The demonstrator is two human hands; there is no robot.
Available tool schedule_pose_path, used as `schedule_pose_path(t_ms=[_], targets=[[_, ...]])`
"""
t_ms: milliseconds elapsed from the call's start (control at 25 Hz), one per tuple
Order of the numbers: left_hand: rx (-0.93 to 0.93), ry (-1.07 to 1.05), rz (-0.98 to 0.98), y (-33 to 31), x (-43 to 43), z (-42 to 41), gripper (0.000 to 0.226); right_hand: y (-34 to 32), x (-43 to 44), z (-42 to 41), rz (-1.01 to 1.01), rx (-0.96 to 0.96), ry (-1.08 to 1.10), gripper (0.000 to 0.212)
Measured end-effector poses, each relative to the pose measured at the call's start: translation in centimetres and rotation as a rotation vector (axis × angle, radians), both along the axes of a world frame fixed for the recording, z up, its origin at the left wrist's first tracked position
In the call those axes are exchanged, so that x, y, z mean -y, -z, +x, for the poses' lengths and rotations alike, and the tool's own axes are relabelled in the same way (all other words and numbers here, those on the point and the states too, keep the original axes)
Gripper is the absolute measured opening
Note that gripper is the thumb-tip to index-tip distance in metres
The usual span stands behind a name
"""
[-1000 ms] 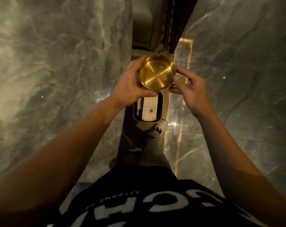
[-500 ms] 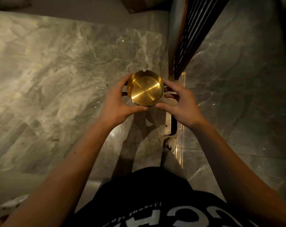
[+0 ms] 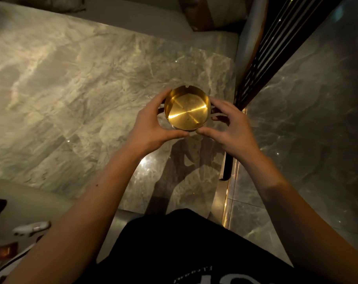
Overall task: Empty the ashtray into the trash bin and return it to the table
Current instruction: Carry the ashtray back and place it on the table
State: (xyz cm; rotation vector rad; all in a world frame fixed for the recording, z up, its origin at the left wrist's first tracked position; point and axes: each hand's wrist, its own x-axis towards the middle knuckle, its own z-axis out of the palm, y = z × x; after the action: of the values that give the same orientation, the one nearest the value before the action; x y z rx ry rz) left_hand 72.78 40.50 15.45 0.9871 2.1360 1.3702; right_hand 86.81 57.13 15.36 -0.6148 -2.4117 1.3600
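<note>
A round golden ashtray (image 3: 187, 108) with a notched rim faces up, its shiny inside bare. My left hand (image 3: 148, 125) grips its left side with thumb below and fingers behind. On the opposite side my right hand (image 3: 232, 125) cups it, thumb under the front rim. The ashtray is held over the right part of a grey marble table (image 3: 75, 103); whether it touches the top I cannot tell. No trash bin is in view.
A dark slatted panel (image 3: 262, 58) runs diagonally along the table's right edge, with glossy marble floor (image 3: 317, 130) beyond it. A pale sofa seat (image 3: 145, 19) lies past the table's far edge. Small white and amber items (image 3: 31, 227) sit at lower left.
The view has swung from the bin on the floor to the marble table. Both hands have carried the ashtray over the tabletop, still holding it upright.
</note>
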Motion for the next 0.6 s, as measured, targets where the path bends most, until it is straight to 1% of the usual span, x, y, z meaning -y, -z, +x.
schedule_pose_path(t_ms=[120,320,440,600], targets=[[0.037,-0.021,0.004,0.0,1.1,-1.1,0.107,-0.3,0.7,-1.6,0.045,0.019,-0.022,0.081],[0.043,-0.042,-0.007,0.3,4.5,-5.1,0.105,0.0,4.4,-5.8,0.018,0.038,-0.023,0.083],[0.043,-0.068,-0.022,0.8,7.5,-9.6,0.104,0.3,7.8,-10.4,-0.004,0.036,-0.018,0.082],[0.063,-0.047,-0.028,2.6,13.1,-17.7,0.105,1.8,13.8,-17.9,-0.009,0.054,0.029,0.081]])
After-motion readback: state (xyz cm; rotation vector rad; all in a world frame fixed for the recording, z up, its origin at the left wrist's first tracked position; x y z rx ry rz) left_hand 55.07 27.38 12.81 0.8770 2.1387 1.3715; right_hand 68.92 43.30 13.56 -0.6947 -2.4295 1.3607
